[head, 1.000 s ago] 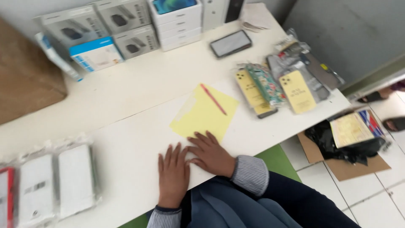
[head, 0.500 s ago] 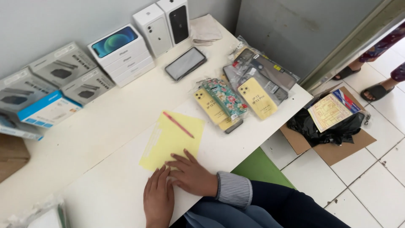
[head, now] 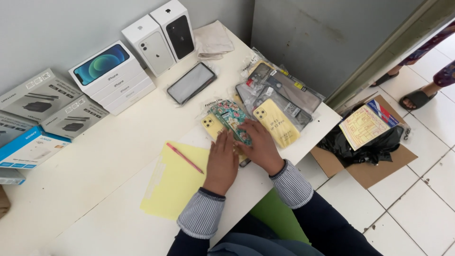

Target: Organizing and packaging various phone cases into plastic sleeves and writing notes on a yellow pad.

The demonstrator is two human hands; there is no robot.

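White table [head: 95, 189], both hands flat, fingers spread: left hand [head: 222, 161] and right hand [head: 258, 144] on floral phone case [head: 231, 118].

Glossy plastic-wrapped phone cases [head: 265, 109] on smooth matt white table [head: 95, 175]

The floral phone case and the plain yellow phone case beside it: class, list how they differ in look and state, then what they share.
The floral phone case carries a busy multicoloured pattern; the plain yellow phone case is one flat colour. Both hands, the left hand and the right hand, rest at the floral case, while the yellow case lies untouched to the side. Both lie flat on the white table in clear plastic wrappers.
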